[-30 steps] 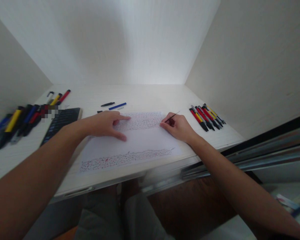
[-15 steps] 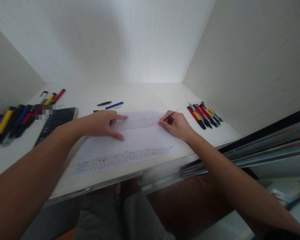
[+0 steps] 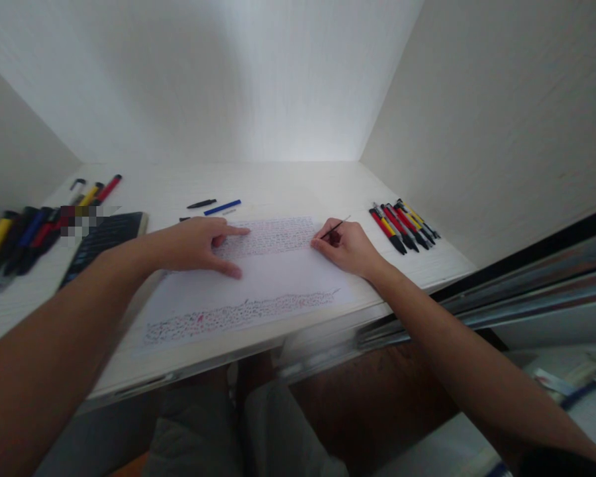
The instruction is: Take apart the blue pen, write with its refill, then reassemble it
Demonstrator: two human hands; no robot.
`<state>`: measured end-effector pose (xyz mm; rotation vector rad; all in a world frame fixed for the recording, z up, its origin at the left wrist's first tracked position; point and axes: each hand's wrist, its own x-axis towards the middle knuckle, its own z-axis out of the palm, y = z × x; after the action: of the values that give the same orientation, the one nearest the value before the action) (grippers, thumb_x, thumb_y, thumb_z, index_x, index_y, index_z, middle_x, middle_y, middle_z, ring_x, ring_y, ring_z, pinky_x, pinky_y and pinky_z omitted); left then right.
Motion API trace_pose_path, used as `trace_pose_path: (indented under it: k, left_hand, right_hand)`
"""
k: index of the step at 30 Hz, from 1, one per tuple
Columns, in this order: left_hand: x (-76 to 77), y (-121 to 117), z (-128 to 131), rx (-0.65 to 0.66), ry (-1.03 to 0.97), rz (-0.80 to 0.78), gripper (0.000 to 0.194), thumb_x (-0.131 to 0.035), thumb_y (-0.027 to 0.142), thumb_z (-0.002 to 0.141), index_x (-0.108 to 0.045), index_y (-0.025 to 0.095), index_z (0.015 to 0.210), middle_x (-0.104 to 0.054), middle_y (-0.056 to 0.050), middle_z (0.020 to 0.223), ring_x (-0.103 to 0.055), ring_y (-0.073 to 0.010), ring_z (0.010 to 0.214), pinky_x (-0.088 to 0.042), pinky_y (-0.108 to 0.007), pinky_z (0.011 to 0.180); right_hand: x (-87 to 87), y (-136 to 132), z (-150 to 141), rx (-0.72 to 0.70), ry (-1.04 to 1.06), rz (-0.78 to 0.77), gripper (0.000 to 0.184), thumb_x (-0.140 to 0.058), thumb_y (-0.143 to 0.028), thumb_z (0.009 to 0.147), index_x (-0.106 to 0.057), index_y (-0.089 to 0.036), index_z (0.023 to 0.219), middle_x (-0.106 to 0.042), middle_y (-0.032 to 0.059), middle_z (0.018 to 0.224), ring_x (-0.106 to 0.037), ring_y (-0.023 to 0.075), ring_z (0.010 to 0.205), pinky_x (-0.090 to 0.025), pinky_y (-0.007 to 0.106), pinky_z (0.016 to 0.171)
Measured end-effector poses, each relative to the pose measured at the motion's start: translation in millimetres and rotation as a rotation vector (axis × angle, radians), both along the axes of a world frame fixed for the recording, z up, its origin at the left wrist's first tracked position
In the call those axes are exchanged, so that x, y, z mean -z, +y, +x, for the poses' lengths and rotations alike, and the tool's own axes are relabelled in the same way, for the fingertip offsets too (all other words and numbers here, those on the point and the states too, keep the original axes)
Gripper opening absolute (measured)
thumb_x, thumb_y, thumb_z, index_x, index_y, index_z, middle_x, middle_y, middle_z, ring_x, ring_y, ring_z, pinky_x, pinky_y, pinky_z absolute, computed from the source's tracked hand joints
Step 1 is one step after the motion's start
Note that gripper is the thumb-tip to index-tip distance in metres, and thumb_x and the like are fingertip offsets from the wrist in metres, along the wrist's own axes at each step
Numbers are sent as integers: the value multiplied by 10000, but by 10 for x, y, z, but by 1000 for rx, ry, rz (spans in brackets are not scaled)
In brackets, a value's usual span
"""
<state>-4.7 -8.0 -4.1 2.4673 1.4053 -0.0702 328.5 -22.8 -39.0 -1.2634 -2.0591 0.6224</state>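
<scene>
A white sheet of paper point(image 3: 258, 278) lies on the desk, with rows of small dark and reddish marks across its top and bottom and a blank band between. My left hand point(image 3: 198, 244) rests on the sheet's left side, thumb and index finger stretched apart, holding nothing. Near the right edge of the upper rows, my right hand point(image 3: 345, 246) pinches a thin dark pen point(image 3: 336, 227). Its tip end is hidden by my fingers, so contact with the paper cannot be made out.
Beyond the sheet lie a black pen piece point(image 3: 201, 204) and a blue stick point(image 3: 222, 207). Several red, yellow and black pens point(image 3: 402, 225) lie at right. Several thick markers point(image 3: 30, 232) and a dark tablet-like object point(image 3: 104, 242) are at left. The desk's front edge point(image 3: 218, 361) runs below the paper.
The whole view has shifted slightly, so desk and hands appear a little further left. Both hands keep nearly the same place on the paper, and the right still grips the pen.
</scene>
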Motion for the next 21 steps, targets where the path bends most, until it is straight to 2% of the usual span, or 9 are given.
trace_pose_path:
  k: [16, 21]
  left_hand:
    - [-8, -9, 1, 4, -2, 9, 938, -680, 731, 670, -528, 252, 1462, -642, -82, 1010, -540, -230, 832, -342, -293, 699]
    - [1, 0, 1, -10, 8, 5, 943, -694, 720, 661, -541, 234, 1455, -633, -69, 955, -536, -223, 799, -337, -291, 698]
  right_hand:
    - [1, 12, -2, 8, -4, 14, 163, -671, -342, 855, -651, -182, 829, -620, 32, 699, -519, 149, 626, -384, 313, 577]
    - [22, 72, 45, 30, 122, -10, 180, -712, -349, 828, -650, -184, 793, -641, 28, 701, -551, 149, 638, -410, 307, 584]
